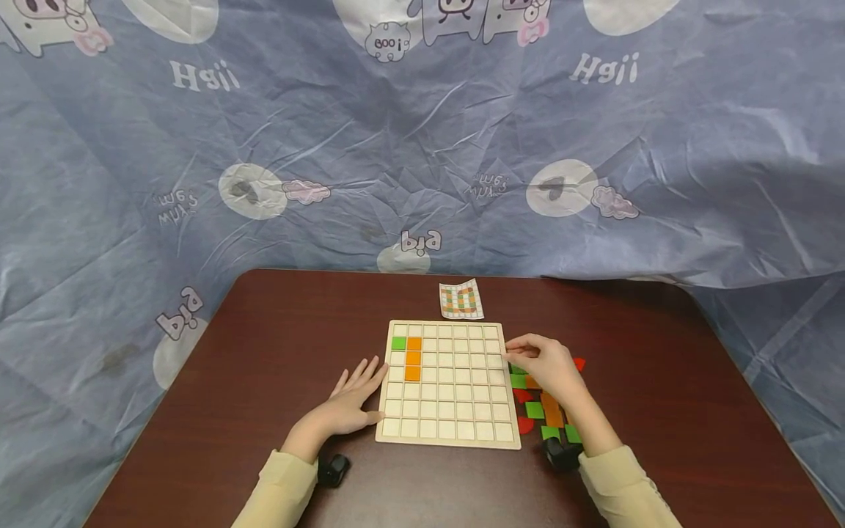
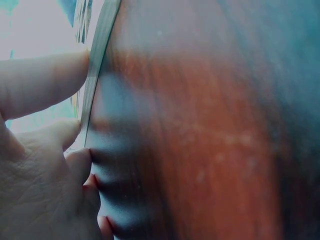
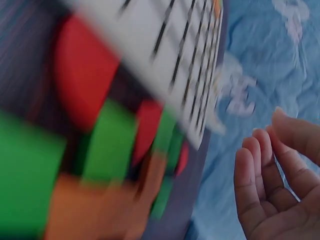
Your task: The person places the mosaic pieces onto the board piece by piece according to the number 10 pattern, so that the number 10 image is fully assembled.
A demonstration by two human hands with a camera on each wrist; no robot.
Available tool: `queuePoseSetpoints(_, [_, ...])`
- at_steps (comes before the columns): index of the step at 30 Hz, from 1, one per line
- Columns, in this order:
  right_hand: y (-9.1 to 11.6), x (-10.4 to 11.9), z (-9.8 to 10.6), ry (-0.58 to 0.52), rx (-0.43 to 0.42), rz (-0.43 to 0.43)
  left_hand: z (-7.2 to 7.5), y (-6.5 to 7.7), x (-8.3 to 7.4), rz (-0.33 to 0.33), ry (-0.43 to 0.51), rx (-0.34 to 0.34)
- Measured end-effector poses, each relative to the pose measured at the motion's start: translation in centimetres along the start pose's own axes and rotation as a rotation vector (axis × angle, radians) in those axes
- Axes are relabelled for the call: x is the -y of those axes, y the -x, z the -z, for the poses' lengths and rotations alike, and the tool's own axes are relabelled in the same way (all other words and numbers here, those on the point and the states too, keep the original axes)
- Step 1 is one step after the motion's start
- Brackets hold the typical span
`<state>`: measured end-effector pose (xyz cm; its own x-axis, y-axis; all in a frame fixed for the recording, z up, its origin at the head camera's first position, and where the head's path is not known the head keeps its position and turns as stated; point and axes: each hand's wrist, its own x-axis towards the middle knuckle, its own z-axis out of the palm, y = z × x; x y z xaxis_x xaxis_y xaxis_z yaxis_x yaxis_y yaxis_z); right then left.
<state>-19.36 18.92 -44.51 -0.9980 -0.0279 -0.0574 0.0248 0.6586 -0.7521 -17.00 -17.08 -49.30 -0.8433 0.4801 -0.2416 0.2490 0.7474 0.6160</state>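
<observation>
Near edge of view: cream sleeves [image 1: 284,484] reach in at 7 and 5 o'clock over the dark red-brown table [image 1: 317,315]. Left hand [image 1: 345,407] at the 9 o'clock side of the pale grid board [image 1: 455,394], fingers spread, fingertips and thumb against its edge. Board lies between the hands: at 3 o'clock from the left, 8 to 9 o'clock from the right. Loose green, orange and red pieces [image 1: 552,408] just beside it at 3 o'clock, partly beneath the right forearm. Right hand [image 1: 546,364] at the board's 2 o'clock edge, thumb and fingertips close together; cannot tell whether they pinch a piece. On the board, toward 10 o'clock: one green tile [image 1: 399,343], three orange tiles [image 1: 412,358] in a column. Patterned card [image 1: 461,300] beyond at 12 o'clock; blue printed fabric [image 1: 409,125] behind
</observation>
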Motion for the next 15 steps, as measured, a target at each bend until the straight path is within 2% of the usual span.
queuePoseSetpoints(6, [1.2,-3.7,2.7,-0.001,0.012,-0.038,-0.1,-0.1,0.3,0.000,-0.002,-0.002])
queuePoseSetpoints(11, [2.2,-6.1,3.7,0.040,0.035,-0.072,-0.1,-0.1,0.3,-0.002,0.005,-0.003])
queuePoseSetpoints(15, [2.8,-7.3,4.2,0.117,0.058,-0.076,-0.2,-0.2,0.3,-0.004,0.006,0.000])
